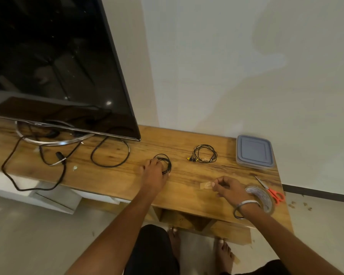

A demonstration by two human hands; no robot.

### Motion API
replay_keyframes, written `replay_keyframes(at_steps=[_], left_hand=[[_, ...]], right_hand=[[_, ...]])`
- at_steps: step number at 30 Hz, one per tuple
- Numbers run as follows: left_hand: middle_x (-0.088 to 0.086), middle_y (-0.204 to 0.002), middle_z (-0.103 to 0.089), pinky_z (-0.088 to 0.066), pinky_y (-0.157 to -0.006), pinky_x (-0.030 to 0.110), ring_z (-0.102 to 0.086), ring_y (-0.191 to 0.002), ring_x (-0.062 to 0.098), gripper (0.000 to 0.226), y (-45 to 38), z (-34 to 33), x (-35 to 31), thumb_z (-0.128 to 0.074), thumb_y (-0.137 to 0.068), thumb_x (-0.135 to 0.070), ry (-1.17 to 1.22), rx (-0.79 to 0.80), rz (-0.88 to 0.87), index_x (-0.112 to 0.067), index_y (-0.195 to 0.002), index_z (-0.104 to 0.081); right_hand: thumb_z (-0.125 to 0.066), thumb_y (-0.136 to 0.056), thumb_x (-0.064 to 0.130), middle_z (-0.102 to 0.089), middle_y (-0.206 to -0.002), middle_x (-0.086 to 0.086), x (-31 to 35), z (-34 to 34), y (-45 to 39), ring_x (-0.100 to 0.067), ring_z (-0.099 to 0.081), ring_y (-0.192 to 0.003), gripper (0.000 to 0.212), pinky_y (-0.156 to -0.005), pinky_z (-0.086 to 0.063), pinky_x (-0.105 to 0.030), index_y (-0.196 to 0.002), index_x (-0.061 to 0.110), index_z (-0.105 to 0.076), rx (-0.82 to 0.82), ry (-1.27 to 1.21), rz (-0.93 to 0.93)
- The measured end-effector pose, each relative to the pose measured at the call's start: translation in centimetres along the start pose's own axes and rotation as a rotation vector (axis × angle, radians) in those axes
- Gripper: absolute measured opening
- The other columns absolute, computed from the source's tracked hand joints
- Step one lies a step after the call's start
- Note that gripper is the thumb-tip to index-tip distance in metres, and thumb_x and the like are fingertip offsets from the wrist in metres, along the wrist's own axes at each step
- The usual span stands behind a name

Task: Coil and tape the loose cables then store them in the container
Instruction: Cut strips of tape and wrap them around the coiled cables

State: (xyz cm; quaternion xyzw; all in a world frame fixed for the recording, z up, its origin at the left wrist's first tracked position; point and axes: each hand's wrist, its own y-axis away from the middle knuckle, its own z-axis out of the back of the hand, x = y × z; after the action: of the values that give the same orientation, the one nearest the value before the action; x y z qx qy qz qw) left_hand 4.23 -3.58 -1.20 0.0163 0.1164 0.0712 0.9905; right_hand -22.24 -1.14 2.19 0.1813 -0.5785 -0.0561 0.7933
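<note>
Left hand [154, 175] grips small coiled black cable [165, 163] at frame centre; right hand [229, 189] pinches clear tape strip [206, 184] above wooden table [179, 187].

You will find no text, label, brand or number that can be read anywhere here. The clear tape roll with grey inner core [263, 197] shows faint marks, too blurred for you to read.

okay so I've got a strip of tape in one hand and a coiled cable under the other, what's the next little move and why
Probably carry the tape strip, pinched in the right hand, over to the black coil that the left hand grips on the table, and wrap it. No tape shows on that coil.
</note>
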Motion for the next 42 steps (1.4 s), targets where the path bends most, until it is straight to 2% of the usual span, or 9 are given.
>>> replay_keyframes(at_steps=[5, 10, 12, 17, 23, 27, 31, 37, 42], left_hand=[[-0.004, -0.134, -0.047, -0.030, -0.102, 0.042, -0.035, -0.129, 0.020, 0.037, -0.4, -0.9, -0.4, -0.057, -0.091, -0.047, -0.012, 0.006, -0.007, -0.023, -0.119, -0.059], [0.000, -0.136, -0.051, -0.027, -0.100, 0.043, -0.034, -0.130, 0.021, 0.026, -0.8, -1.2, -1.1, -0.050, -0.098, -0.031, -0.046, 0.025, -0.019, -0.023, -0.121, -0.059], [0.003, -0.138, -0.049, -0.027, -0.102, 0.044, -0.033, -0.130, 0.024, 0.028, -0.8, -1.2, -1.5, -0.049, -0.099, -0.025, -0.127, 0.047, -0.014, -0.019, -0.126, -0.055], [0.008, -0.139, -0.046, -0.027, -0.104, 0.042, -0.033, -0.132, 0.028, 0.034, -0.2, -1.3, -1.5, -0.044, -0.099, -0.009, -0.208, 0.058, -0.005, -0.013, -0.132, -0.042], [0.014, -0.134, -0.053, -0.037, -0.101, 0.034, -0.040, -0.125, 0.028, 0.045, -0.5, -1.0, -0.6, -0.044, -0.090, 0.011, 0.038, 0.099, -0.050, -0.006, -0.132, -0.043], [0.016, -0.138, -0.049, -0.034, -0.109, 0.037, -0.034, -0.133, 0.029, 0.036, -0.4, -1.3, -0.3, -0.048, -0.098, -0.013, 0.189, 0.128, -0.032, -0.008, -0.133, -0.046], [0.012, -0.133, -0.056, -0.031, -0.108, 0.036, -0.036, -0.131, 0.027, 0.044, -0.5, -1.1, -0.7, -0.050, -0.098, -0.037, 0.151, 0.096, -0.036, -0.008, -0.132, -0.050], [0.004, -0.136, -0.056, -0.027, -0.105, 0.045, -0.036, -0.134, 0.023, 0.034, -0.7, -1.5, -0.7, -0.038, -0.104, -0.028, 0.018, 0.129, -0.003, -0.019, -0.134, -0.050], [0.005, -0.137, -0.055, -0.026, -0.104, 0.045, -0.037, -0.132, 0.024, 0.031, -0.6, -1.6, -0.5, -0.042, -0.102, -0.030, 0.077, 0.126, 0.018, -0.020, -0.130, -0.050]], right_hand=[[-0.065, -0.087, 0.011, -0.066, -0.086, -0.004, -0.3, -0.6, -0.2, -0.014, -0.062, -0.079, 0.005, -0.061, -0.055, -0.016, -0.083, 0.014, -0.064, 0.003, -0.005, 0.001], [-0.064, -0.087, 0.010, -0.066, -0.085, -0.004, -0.6, -0.9, -0.4, -0.015, -0.062, -0.079, 0.005, -0.065, -0.055, -0.019, -0.083, 0.013, -0.064, 0.013, -0.022, 0.000], [-0.064, -0.087, 0.010, -0.066, -0.086, -0.004, -0.6, -0.8, -0.4, -0.016, -0.062, -0.080, 0.005, -0.068, -0.055, -0.022, -0.083, 0.014, -0.064, 0.016, -0.020, 0.001], [-0.064, -0.087, 0.009, -0.065, -0.085, -0.004, -0.8, -0.8, -0.2, -0.012, -0.061, -0.077, 0.005, -0.065, -0.054, -0.019, -0.083, 0.013, -0.063, 0.015, -0.040, -0.008], [-0.064, -0.087, 0.010, -0.065, -0.084, -0.005, -0.7, -0.7, -0.2, -0.015, -0.061, -0.079, 0.005, -0.065, -0.054, -0.020, -0.083, 0.012, -0.063, 0.018, -0.051, -0.006], [-0.064, -0.087, 0.010, -0.066, -0.083, -0.005, -0.6, -0.9, -0.1, -0.014, -0.062, -0.078, 0.005, -0.066, -0.055, -0.021, -0.083, 0.013, -0.064, 0.026, -0.031, 0.001], [-0.063, -0.087, 0.009, -0.065, -0.083, -0.005, -0.3, -0.7, 0.1, -0.014, -0.061, -0.077, 0.006, -0.066, -0.054, -0.022, -0.082, 0.012, -0.064, 0.029, -0.034, 0.005], [-0.063, -0.088, 0.009, -0.065, -0.084, -0.004, -0.3, -0.6, 0.2, -0.014, -0.061, -0.078, 0.006, -0.065, -0.054, -0.019, -0.083, 0.012, -0.064, 0.030, -0.038, -0.002], [-0.064, -0.087, 0.010, -0.066, -0.084, -0.004, -0.5, -0.4, 0.2, -0.014, -0.061, -0.078, 0.006, -0.066, -0.054, -0.022, -0.082, 0.013, -0.064, 0.026, -0.037, -0.003]])
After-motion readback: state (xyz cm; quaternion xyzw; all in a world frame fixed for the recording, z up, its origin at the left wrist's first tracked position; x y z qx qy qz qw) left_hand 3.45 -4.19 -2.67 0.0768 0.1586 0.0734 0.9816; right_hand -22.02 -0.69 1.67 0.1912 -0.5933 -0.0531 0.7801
